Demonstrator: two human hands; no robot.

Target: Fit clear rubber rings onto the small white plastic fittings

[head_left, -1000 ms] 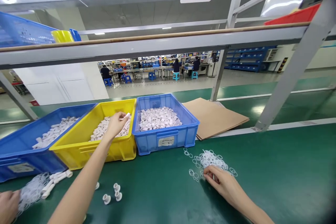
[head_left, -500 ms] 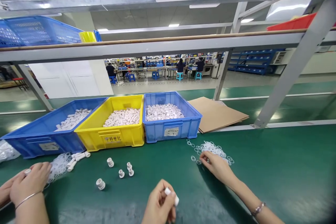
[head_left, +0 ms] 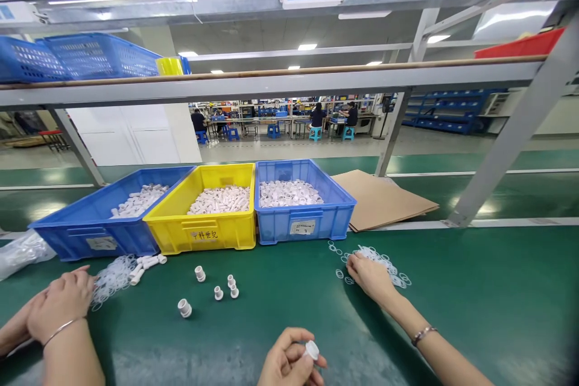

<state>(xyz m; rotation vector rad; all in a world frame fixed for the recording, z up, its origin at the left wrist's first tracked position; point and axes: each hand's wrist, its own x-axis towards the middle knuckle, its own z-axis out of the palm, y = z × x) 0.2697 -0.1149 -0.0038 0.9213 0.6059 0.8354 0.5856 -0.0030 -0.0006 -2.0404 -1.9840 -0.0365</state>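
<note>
My left hand [head_left: 292,359], at the bottom centre, is closed round a white plastic fitting [head_left: 312,350] whose round end points up. At the pile of thin clear rings [head_left: 398,277], my right hand [head_left: 370,274] has its fingers drawn together on the pile's left edge. Whether a ring is between those fingertips is hidden. Between my left hand and the bins stand several loose white fittings, among them a larger one [head_left: 184,308] and a stacked-looking pair [head_left: 233,287].
A co-worker's hands [head_left: 63,301] are at the left, beside another ring pile [head_left: 113,277] and white tubular pieces [head_left: 147,266]. Behind stand a dark blue bin [head_left: 102,241], a yellow bin [head_left: 203,235] and a lighter blue bin [head_left: 305,226], all holding white parts. Cardboard sheets [head_left: 384,199] lie right.
My left hand has turned the fitting so its round end faces up. My right hand stays at the rings, fingers drawn in. The whole view has shifted slightly.
</note>
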